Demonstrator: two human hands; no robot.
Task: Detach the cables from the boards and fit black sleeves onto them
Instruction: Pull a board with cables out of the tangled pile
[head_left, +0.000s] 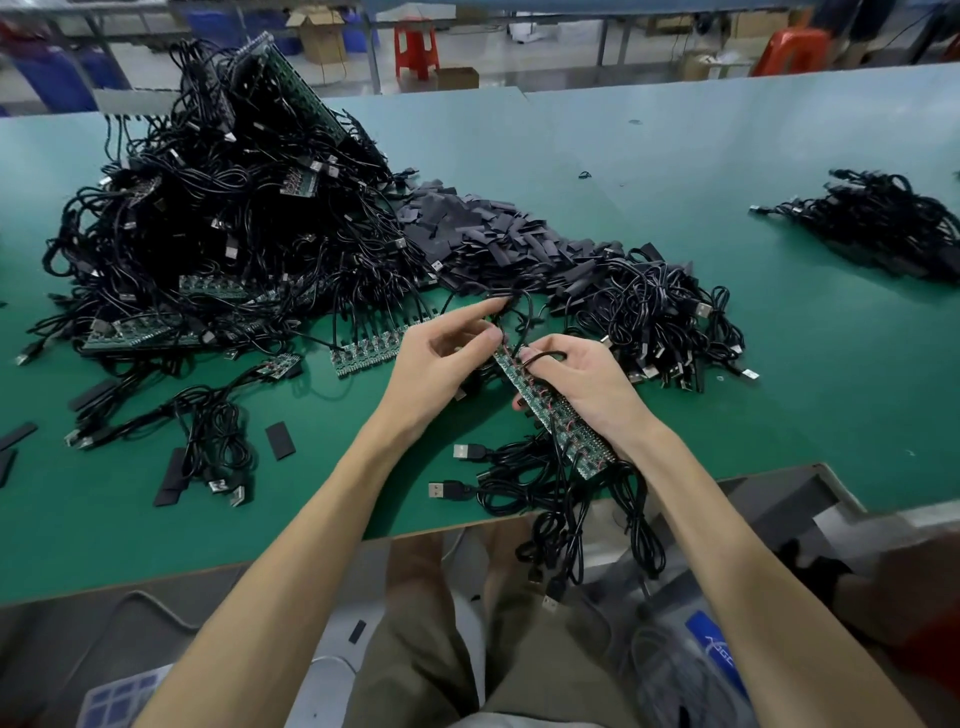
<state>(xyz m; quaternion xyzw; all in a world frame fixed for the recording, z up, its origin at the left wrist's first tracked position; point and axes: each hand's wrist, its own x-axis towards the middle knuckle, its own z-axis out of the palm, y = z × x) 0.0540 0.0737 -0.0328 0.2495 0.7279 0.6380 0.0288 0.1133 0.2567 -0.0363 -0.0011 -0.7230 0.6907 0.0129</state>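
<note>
Board: long green strip, right hand grips it | left hand pinches thin glossy black cable

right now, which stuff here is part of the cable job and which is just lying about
Job: board in right hand, cable in left hand, black sleeves, heap of cabled boards.
Lying about: red stool, cardboard box, orange stool.
</note>
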